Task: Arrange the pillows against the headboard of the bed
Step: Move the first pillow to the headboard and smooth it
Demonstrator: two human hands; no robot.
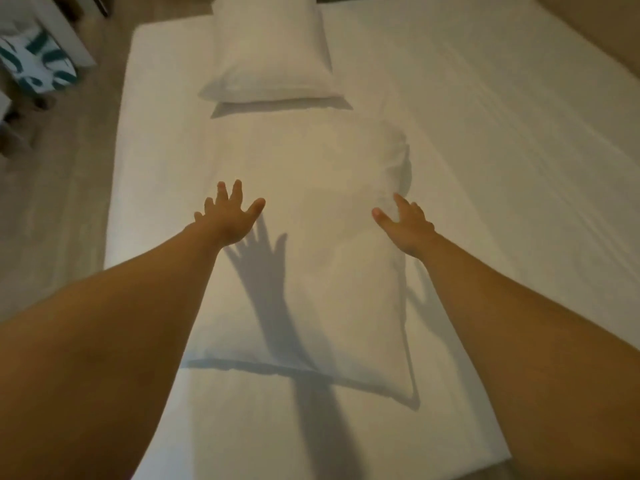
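**Both hands spread over the near pillow, open sheet on every side**

The left hand (230,216) reaches out with fingers splayed wide, holding nothing, above the near pillow (311,244), casting a sharp shadow just behind and inward of its wrist. The right hand (407,225) is also spread and empty, sitting at the pillow's right edge; whether its fingertips touch the cover cannot be told. The near pillow lies flat between and beneath both hands, its long side running away from the person, its closest end back toward the elbows.

Ahead of both hands, beyond the near pillow's far end, a far pillow (273,53) lies flat on the bed (485,140), the two pillows close but with a strip of sheet between. Its far end reaches the top of the view; a headboard cannot be made out.

Outward of the right hand the white sheet runs wide and bare. Outward of the left hand a narrower band of sheet ends at the mattress edge, then wooden floor (62,188). Farther ahead and left of that hand stands a white-and-teal patterned object (38,60) beside pale furniture, well apart from the pillows.
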